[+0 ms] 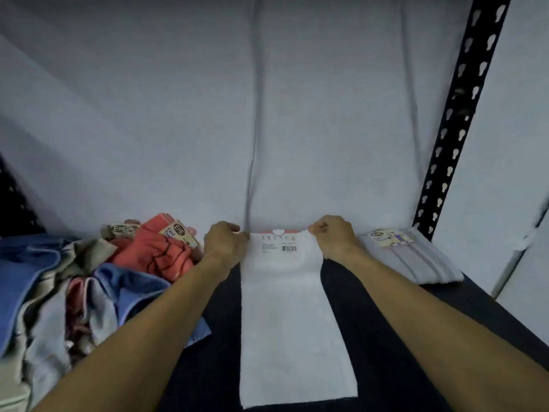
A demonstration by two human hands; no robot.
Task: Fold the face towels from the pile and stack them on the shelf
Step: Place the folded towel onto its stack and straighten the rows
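Observation:
A white face towel (291, 316) lies stretched lengthwise on the dark shelf (371, 316), its far end carrying a paper label with a barcode (279, 243). My left hand (224, 243) pinches the towel's far left corner and my right hand (334, 236) pinches the far right corner. A pile of unfolded towels (89, 286) in blue, coral and beige sits to the left. One folded grey striped towel (416, 257) with a label lies at the right.
A pale cloth backdrop (208, 114) hangs behind the shelf. A black perforated shelf upright (463, 108) rises at the right, with a white wall beyond it. Another dark upright shows at the far left edge.

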